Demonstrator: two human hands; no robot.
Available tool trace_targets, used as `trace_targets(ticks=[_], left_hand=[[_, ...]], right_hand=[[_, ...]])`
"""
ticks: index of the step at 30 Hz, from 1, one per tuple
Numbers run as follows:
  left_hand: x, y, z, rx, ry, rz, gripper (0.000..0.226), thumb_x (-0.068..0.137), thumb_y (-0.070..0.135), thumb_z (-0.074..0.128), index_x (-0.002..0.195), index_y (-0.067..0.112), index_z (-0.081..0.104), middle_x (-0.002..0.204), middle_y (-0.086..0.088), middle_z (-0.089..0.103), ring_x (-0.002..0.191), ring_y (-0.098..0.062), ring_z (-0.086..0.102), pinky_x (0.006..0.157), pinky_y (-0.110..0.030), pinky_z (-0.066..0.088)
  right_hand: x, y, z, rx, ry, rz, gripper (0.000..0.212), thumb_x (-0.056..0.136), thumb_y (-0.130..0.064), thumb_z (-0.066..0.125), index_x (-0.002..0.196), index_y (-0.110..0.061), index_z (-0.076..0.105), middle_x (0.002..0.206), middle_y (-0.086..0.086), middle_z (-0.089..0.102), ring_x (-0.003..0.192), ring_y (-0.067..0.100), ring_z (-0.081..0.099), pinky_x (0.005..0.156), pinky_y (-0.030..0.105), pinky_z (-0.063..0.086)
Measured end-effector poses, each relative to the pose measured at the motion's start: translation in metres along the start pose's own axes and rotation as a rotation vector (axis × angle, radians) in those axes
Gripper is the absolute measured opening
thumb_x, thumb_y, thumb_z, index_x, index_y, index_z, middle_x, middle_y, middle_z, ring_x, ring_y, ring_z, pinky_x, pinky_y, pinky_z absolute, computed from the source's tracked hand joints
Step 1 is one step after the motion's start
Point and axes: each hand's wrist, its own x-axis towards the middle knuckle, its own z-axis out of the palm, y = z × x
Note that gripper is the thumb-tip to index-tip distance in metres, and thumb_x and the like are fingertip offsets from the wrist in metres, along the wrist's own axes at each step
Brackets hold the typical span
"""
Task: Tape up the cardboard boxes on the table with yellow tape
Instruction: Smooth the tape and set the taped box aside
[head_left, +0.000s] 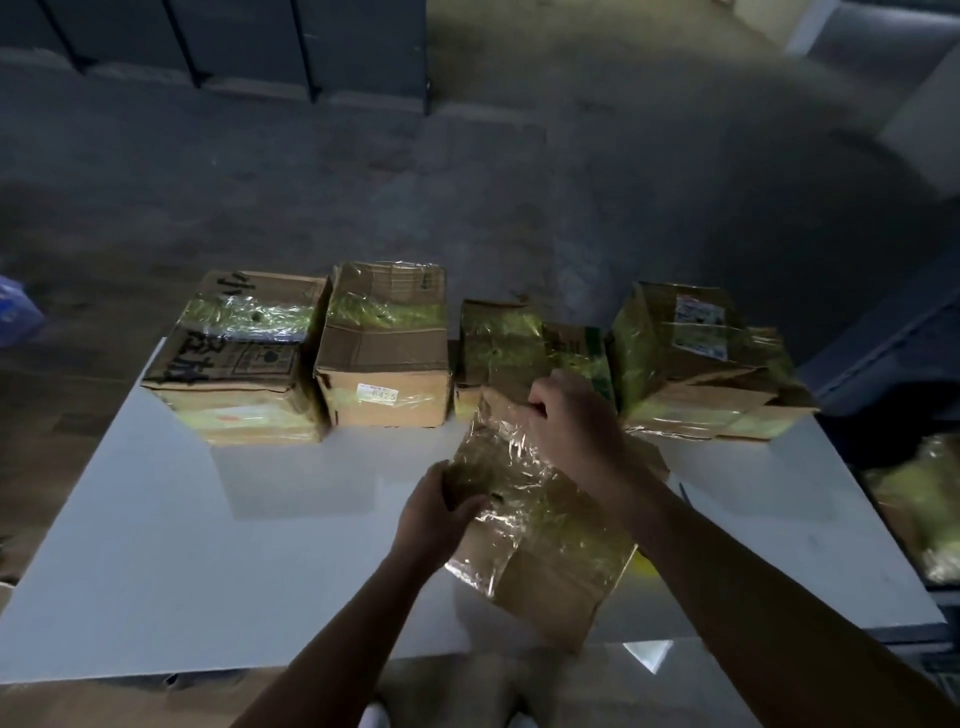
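A cardboard box (540, 540) wrapped in shiny yellow tape lies tilted on the white table (208, 545), near the front right. My left hand (436, 512) grips its left edge, thumb over the top face. At the box's far top corner my right hand (566, 415) has its fingers curled on the edge. A bit of yellow, perhaps the tape roll (644, 566), peeks out under the box's right side, mostly hidden.
Several taped cardboard boxes stand in a row along the table's far edge: one with black writing (239, 358), one with a white label (384, 348), a small one (498, 343) and a large one (696, 364). More taped goods (919, 504) lie right of the table.
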Motion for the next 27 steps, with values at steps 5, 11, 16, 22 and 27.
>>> trace_targets(ticks=[5, 11, 16, 22, 27], left_hand=[[0.000, -0.006, -0.004, -0.131, -0.089, 0.034, 0.056, 0.079, -0.004, 0.071, 0.124, 0.022, 0.049, 0.106, 0.001, 0.067, 0.104, -0.022, 0.065, 0.084, -0.030, 0.055], [-0.017, -0.003, -0.001, 0.221, 0.229, -0.031, 0.055, 0.081, 0.023, 0.076, 0.129, 0.014, 0.050, 0.124, -0.012, 0.051, 0.111, -0.028, 0.047, 0.092, -0.031, 0.036], [-0.029, 0.035, 0.004, 0.093, 0.225, -0.111, 0.049, 0.095, 0.038, 0.055, 0.131, 0.007, 0.045, 0.125, -0.016, 0.050, 0.101, -0.027, 0.055, 0.087, -0.040, 0.052], [-0.023, 0.064, -0.005, -0.267, -0.023, -0.189, 0.053, 0.091, 0.062, 0.042, 0.101, 0.015, 0.066, 0.092, -0.001, 0.070, 0.079, -0.012, 0.065, 0.058, -0.024, 0.048], [-0.017, 0.043, -0.016, -0.588, -0.030, -0.301, 0.036, 0.091, 0.043, 0.059, 0.103, 0.009, 0.065, 0.094, -0.007, 0.074, 0.088, -0.025, 0.070, 0.072, -0.036, 0.058]], right_hand=[[0.002, 0.021, -0.022, 0.401, -0.336, 0.145, 0.025, 0.081, -0.039, 0.073, 0.094, -0.020, 0.065, 0.094, -0.006, 0.061, 0.085, 0.006, 0.057, 0.075, 0.028, 0.043], [0.010, 0.030, -0.034, 0.329, -0.705, 0.486, 0.119, 0.048, -0.087, 0.056, 0.148, -0.028, 0.029, 0.152, 0.003, 0.035, 0.133, 0.027, 0.041, 0.096, 0.032, 0.037], [-0.005, 0.026, -0.022, 0.432, -0.584, 0.532, 0.074, 0.063, -0.073, 0.067, 0.107, -0.014, 0.062, 0.111, 0.006, 0.065, 0.087, 0.011, 0.059, 0.074, 0.028, 0.050], [-0.011, 0.004, -0.018, 0.253, -0.340, 0.414, 0.044, 0.088, -0.050, 0.060, 0.083, -0.006, 0.061, 0.079, 0.010, 0.064, 0.073, 0.022, 0.061, 0.058, 0.029, 0.039], [-0.014, -0.008, -0.018, 0.353, -0.145, 0.305, 0.037, 0.093, -0.037, 0.057, 0.065, -0.013, 0.054, 0.061, 0.003, 0.057, 0.058, 0.020, 0.056, 0.052, 0.029, 0.039]])
